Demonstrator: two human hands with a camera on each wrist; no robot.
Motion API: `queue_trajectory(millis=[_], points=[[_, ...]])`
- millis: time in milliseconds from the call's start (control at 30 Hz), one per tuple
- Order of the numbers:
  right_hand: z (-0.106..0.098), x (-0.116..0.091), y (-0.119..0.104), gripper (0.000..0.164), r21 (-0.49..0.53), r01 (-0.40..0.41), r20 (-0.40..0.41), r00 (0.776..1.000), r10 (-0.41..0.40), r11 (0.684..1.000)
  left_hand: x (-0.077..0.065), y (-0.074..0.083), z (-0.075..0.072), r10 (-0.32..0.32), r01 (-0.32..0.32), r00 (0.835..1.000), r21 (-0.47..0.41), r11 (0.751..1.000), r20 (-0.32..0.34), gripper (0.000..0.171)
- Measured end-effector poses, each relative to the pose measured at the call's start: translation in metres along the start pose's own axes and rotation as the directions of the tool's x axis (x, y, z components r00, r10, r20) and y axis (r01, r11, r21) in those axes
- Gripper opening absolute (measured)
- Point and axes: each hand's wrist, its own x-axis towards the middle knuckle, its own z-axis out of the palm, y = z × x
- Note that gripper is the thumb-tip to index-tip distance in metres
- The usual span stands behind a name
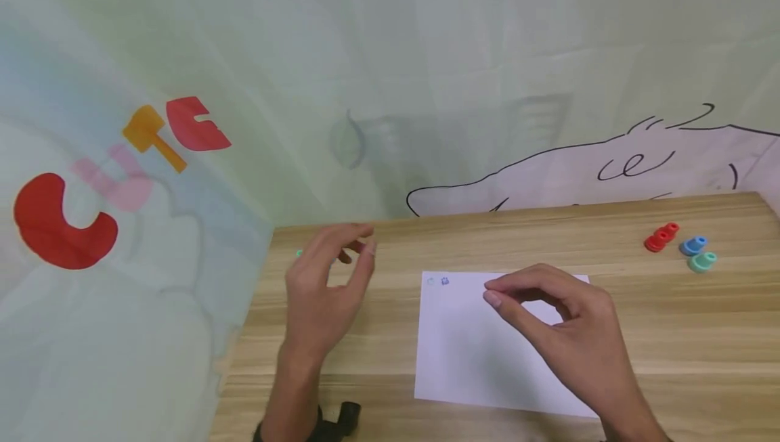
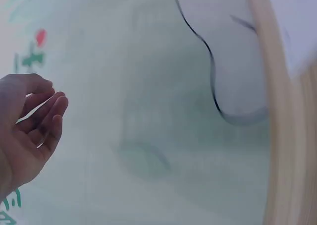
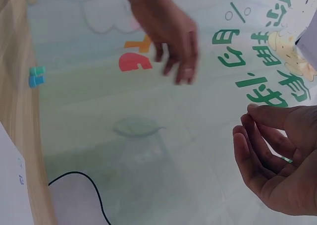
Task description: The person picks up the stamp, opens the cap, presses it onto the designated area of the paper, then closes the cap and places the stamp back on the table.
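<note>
- The left hand (image 1: 319, 300) is being held raised over the left part of the table (image 1: 487, 242), its fingers loosely bent; nothing is being seen in its grasp.
- The right hand (image 1: 579, 340) is being held above the right half of the white paper (image 1: 463, 347), thumb and forefinger being brought together at the tips; nothing is being seen between them.
- The paper is being supported flat on the table, in the middle of the scene, its right side being partly covered from sight by the right hand.
- A green mark (image 1: 430, 281) and a dark blue mark (image 1: 445, 281) are being shown side by side near the paper's far left corner.
- At the far right of the table, two red knobs (image 1: 661, 237) are being seen close together, a blue knob (image 1: 693, 246) and a green knob (image 1: 703, 262) just to their right.
- At the far left, a green piece (image 3: 37, 70) and a blue piece (image 3: 36, 81) are being seen side by side, the blue one being mostly hidden behind the left hand in the head view.
- The table is being bordered on the far and left sides by a printed cloth (image 1: 426, 90).
</note>
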Motion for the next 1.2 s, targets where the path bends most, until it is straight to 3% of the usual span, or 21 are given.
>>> queue_trajectory(millis=[133,267,400,500,1200], points=[[0.000,-0.001,0.000,0.022,0.008,0.007,0.012,1.000,-0.007,1.000,0.010,0.052,0.016,0.123,-0.134,0.989,-0.127,0.983,-0.087,0.024],[0.000,-0.002,0.001,0.025,0.071,0.042,0.010,0.999,-0.043,0.997,0.008,0.072,0.027,0.176,-0.207,0.968,-0.173,0.963,-0.176,0.021],[0.001,-0.004,0.003,0.028,0.160,0.097,-0.006,0.995,-0.097,0.982,0.001,0.078,0.034,0.190,-0.251,0.946,-0.223,0.942,-0.263,0.016],[0.002,-0.005,0.003,0.030,0.184,0.126,-0.012,0.992,-0.126,0.975,-0.003,0.079,0.037,0.205,-0.278,0.936,-0.242,0.929,-0.287,0.014],[0.000,-0.004,0.001,0.031,0.175,0.173,-0.026,0.985,-0.171,0.969,-0.001,0.084,0.037,0.212,-0.282,0.938,-0.243,0.928,-0.275,0.010]])
